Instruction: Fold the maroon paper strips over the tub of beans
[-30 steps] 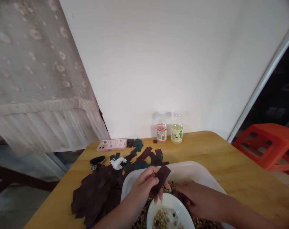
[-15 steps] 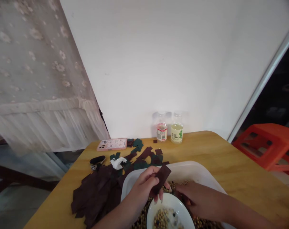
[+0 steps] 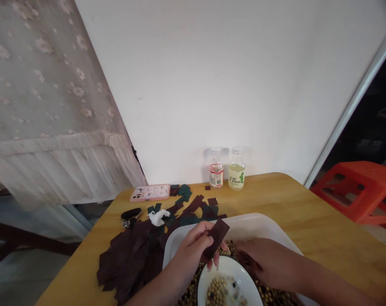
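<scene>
With the left hand (image 3: 196,242), pinches a flat maroon rectangular strip (image 3: 220,233) between thumb and fingers, tilted above the white rectangular tray (image 3: 266,223). With the right hand (image 3: 259,259), reaches down inside the tray, palm down and fingers curled, among small round tan and brown balls (image 3: 276,295). Impossible to tell, with the right fingertips shadowed and partly hidden, whether pinching anything there. Within the tray, between and below the two hands, a white round bowl (image 3: 231,272) with a dark rim, cut off by the lower edge of view and holding more tan balls (image 3: 217,289) and a few dark ones. To the left of the tray, a spread heap of maroon pieces (image 3: 126,259); just beyond the tray's far left corner, dark green pieces (image 3: 184,191) mixed with maroon ones and a crumpled white tissue (image 3: 159,217). Farther left of the tray, a black fob (image 3: 131,216) with metal parts and a smartphone in a pink patterned case (image 3: 150,193). Behind the tray, near a white wall (image 3: 228,85), two clear labelled bottles, upright side by side: one with a red-and-white label (image 3: 216,176), one with a pale green label (image 3: 236,176). Beneath the tray, a wooden table (image 3: 323,238). Well apart to the tray's right, beyond the table, an orange-red plastic stool (image 3: 365,187).
</scene>
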The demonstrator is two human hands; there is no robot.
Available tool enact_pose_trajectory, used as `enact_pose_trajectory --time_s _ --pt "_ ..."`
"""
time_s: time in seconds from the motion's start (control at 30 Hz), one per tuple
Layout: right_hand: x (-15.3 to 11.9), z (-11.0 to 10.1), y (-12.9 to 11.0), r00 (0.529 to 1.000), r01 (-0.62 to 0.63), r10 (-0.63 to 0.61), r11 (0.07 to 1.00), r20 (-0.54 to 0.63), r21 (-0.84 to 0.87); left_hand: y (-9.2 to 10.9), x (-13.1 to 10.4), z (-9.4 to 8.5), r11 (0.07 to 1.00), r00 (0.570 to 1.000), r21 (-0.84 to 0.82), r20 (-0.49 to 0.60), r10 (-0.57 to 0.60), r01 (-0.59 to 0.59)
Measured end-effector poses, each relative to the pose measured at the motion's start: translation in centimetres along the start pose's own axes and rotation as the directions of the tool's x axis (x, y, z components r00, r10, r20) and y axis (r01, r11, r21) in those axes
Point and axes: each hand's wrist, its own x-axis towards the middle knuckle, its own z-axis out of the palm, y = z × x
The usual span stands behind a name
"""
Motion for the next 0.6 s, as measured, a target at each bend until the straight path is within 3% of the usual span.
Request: enact_pose_trajectory --time_s 0.43,0.6 --pt "0.12 0.28 0.07 0.997 -0.028 0.018 0.992 -0.076 -0.125 0.23 -0.21 0.16 1.0 1.0 0.012 0.004 -0.004 0.004" --pt "0.16 0.25 0.03 0.985 -0.147 0.126 0.97 -0.116 -0.195 0.34 -0.23 0.13 1.0 1.0 0.022 0.014 -0.008 0.008"
